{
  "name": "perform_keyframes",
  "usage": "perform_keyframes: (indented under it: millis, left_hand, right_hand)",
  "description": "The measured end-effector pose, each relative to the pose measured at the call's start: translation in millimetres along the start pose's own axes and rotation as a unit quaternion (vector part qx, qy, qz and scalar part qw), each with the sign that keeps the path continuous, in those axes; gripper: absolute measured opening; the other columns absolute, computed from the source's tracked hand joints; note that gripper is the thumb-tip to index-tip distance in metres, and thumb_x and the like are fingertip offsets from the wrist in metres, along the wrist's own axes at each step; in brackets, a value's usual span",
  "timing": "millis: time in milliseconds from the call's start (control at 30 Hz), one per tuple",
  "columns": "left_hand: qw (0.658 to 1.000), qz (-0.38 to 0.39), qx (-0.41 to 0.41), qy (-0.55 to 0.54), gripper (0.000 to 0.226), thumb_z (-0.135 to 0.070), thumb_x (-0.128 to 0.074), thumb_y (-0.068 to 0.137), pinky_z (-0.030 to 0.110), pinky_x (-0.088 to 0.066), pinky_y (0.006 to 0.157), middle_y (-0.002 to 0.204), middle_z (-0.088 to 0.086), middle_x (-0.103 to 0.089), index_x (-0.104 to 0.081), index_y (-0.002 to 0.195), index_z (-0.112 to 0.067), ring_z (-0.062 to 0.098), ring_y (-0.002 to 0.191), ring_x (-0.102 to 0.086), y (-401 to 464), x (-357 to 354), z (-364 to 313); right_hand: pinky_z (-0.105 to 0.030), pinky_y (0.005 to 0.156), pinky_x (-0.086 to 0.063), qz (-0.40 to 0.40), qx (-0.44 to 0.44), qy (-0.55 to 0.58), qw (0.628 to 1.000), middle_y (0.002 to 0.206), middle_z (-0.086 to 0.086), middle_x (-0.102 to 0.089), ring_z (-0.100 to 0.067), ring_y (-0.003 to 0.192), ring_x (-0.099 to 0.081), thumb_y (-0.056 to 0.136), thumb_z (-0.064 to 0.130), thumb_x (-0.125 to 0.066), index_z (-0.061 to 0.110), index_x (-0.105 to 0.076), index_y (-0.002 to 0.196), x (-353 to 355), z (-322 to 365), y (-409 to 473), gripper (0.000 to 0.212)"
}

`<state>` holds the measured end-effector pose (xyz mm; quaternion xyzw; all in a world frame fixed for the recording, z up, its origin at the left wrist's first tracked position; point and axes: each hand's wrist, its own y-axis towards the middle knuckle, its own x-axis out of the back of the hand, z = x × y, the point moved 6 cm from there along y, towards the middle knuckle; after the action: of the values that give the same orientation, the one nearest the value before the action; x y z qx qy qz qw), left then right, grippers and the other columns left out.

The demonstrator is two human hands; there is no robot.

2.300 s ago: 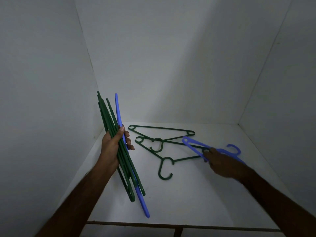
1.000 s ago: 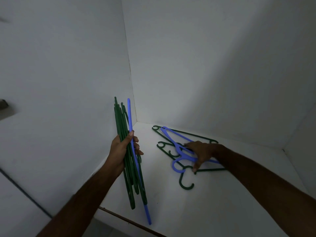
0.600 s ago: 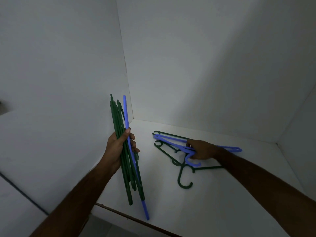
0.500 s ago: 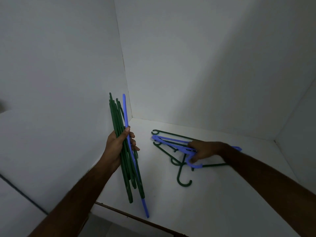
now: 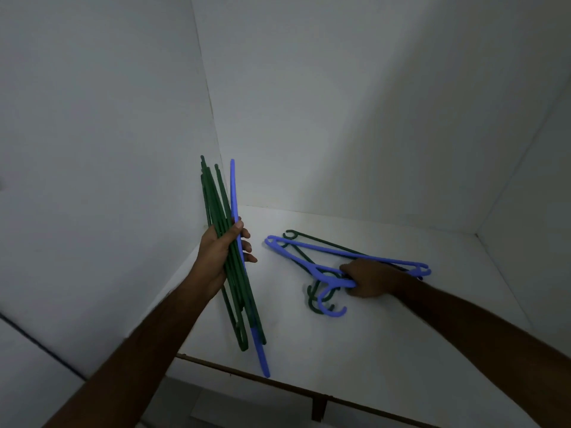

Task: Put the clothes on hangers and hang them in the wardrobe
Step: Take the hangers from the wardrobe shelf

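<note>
My left hand [image 5: 217,254] grips a bundle of hangers [image 5: 228,251] held edge-on and nearly upright: several dark green ones and one blue one. My right hand [image 5: 369,281] reaches onto the white wardrobe shelf [image 5: 386,350] and grips a blue hanger [image 5: 312,253] near its neck. That blue hanger lies on top of dark green hangers [image 5: 312,296], whose hooks stick out beside its own hook. No clothes are in view.
The shelf is boxed in by a white left wall [image 5: 108,149], a back wall [image 5: 355,103] and a right wall [image 5: 531,196]. A dark strip runs along the shelf's front edge [image 5: 278,384].
My right hand has gathered the blue hanger over the green ones and closed round its neck; the stack has shifted slightly toward me. My left hand still holds its bundle.
</note>
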<state>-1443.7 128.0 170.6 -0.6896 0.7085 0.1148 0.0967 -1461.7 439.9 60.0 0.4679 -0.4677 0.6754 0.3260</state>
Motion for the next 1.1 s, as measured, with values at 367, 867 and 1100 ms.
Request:
perform_keyframes:
  millis: [367,867,1100]
  left_hand:
    - [0.997,0.071,0.025,0.023,0.028,-0.009,-0.058,0.100,0.041,-0.061,0.058,0.094,0.017,-0.068,-0.055,0.127,0.001,0.026,0.069,-0.069,5.4,-23.5,4.8]
    - [0.942,0.315,0.113,-0.025,0.015,-0.002,-0.053,0.100,0.033,-0.061,0.070,0.101,0.018,-0.075,-0.061,0.110,0.005,0.030,0.095,-0.074,-108.0,-164.6,50.9]
    - [0.906,0.402,0.132,-0.007,0.021,-0.012,-0.052,0.103,0.048,-0.062,0.065,0.107,0.010,-0.076,-0.059,0.120,-0.002,0.034,0.094,-0.073,-258.4,-215.4,77.4]
  right_hand:
    - [-0.020,0.039,-0.027,-0.174,-0.095,0.637,0.745,0.058,0.002,-0.041,-0.010,0.041,-0.032,0.097,0.001,-0.051,0.005,-0.059,0.106,63.2,36.6,-38.6,0.013]
    - [-0.056,0.099,-0.054,-0.334,-0.121,0.767,0.534,0.126,-0.019,-0.069,-0.039,0.115,-0.067,0.095,-0.008,-0.055,0.004,-0.060,0.133,-6.3,133.4,-226.7,0.040]
    - [-0.045,0.093,-0.059,-0.436,-0.225,0.723,0.486,0.118,-0.024,-0.070,-0.031,0.102,-0.071,0.096,-0.006,-0.055,0.005,-0.060,0.126,-72.9,167.1,-368.5,0.033]
